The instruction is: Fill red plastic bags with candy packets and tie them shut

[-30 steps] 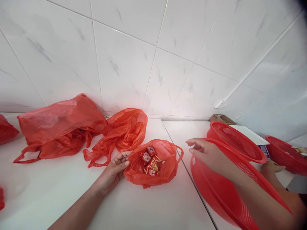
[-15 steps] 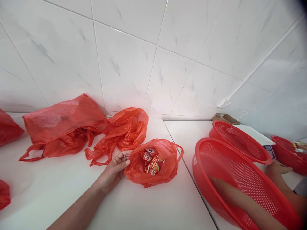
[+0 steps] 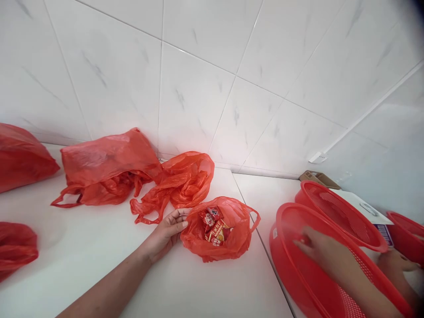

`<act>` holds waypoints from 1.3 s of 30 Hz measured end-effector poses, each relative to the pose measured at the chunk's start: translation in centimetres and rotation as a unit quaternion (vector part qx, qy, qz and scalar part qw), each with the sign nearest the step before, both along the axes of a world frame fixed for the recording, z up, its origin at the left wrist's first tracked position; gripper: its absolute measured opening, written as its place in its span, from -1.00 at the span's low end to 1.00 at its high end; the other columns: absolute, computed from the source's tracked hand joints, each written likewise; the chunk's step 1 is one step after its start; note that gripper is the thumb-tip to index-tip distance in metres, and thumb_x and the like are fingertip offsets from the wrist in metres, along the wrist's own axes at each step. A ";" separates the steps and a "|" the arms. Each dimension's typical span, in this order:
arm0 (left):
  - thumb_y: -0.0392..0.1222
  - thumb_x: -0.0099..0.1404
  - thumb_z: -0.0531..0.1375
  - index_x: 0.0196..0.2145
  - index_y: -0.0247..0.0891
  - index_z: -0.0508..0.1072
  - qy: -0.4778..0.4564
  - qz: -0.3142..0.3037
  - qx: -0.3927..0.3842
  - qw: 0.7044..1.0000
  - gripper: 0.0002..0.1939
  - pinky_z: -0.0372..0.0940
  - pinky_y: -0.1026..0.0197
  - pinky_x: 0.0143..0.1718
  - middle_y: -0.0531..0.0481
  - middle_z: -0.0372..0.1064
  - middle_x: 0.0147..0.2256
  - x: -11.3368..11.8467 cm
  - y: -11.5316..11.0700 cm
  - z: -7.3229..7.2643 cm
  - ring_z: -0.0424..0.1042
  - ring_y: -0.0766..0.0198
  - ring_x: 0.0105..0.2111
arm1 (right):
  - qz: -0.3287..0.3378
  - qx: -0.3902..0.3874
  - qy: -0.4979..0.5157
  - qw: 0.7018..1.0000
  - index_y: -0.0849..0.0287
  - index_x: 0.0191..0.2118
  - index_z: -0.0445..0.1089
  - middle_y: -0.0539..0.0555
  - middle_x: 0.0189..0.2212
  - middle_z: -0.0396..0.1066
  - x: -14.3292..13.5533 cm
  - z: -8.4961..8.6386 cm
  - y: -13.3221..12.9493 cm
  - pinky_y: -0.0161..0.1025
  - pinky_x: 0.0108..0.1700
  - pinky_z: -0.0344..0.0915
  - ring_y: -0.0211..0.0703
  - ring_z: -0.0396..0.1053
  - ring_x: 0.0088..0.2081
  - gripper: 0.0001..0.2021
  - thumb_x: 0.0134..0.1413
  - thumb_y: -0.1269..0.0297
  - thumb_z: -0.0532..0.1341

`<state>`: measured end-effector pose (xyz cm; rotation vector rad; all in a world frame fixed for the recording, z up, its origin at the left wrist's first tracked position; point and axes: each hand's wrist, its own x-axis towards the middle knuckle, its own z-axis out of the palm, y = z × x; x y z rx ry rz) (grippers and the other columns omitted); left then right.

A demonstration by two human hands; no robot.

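Observation:
My left hand (image 3: 169,233) grips the left rim of an open red plastic bag (image 3: 228,254) between thumb and fingers. Inside the bag lie several small red snack packets (image 3: 217,233), one with a yellowish picture. On the right, my right hand (image 3: 319,249) is inside the nearer red perforated basket (image 3: 286,269), above its bottom. Its fingers are closed and blurred by motion. Something red shows at the fingertips, but I cannot make out what it is.
More red plastic bags (image 3: 109,157) lie to the left, with a crumpled one (image 3: 185,181) behind the open bag. Beyond the near basket are another red basket (image 3: 341,216), a cardboard box (image 3: 319,177) and a white box (image 3: 364,205). Another person's hand (image 3: 397,265) is at the far right.
My right hand has come up from deep in the basket, so its fingers now show. The view has shifted left. My left hand keeps its hold on the bag.

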<state>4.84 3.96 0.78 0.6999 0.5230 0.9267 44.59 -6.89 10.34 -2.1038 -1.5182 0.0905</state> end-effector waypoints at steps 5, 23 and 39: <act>-0.28 0.17 0.28 -0.11 -0.22 0.41 -0.009 0.000 0.007 1.000 -0.69 0.32 0.26 -0.21 -0.08 0.47 -0.18 0.0 0.0 0.1 0.48 0.26 -0.27 | -0.005 -0.047 -0.174 0.984 0.03 -0.51 0.15 -0.05 -0.62 0.30 -5.5 4.7 1.5 -0.23 -0.58 0.07 -0.17 0.21 -0.61 -0.69 -0.06 -0.07 0.17; -0.18 0.15 0.30 -0.13 -0.21 0.40 0.016 0.010 0.004 1.000 -0.68 0.31 0.19 -0.23 -0.09 0.45 -0.19 0.2 -0.2 0.4 0.46 0.20 -0.27 | -0.039 0.045 0.218 0.974 0.10 0.13 0.07 0.19 -0.02 0.26 -15.0 -5.7 0.4 -0.15 -0.25 0.35 -0.03 0.34 -0.18 -0.41 0.00 -0.04 0.13; -0.29 0.10 0.24 -0.20 -0.26 0.44 0.238 0.051 0.155 0.958 -0.75 0.15 0.34 -0.52 0.03 0.40 -0.44 2.5 -1.2 7.0 0.33 0.34 -0.52 | 0.075 0.111 0.352 0.926 0.15 -0.45 0.32 -0.02 -0.51 0.35 -14.2 -1.7 9.8 -0.25 -0.35 0.29 -0.18 0.33 -0.43 -0.82 -0.03 0.14 0.16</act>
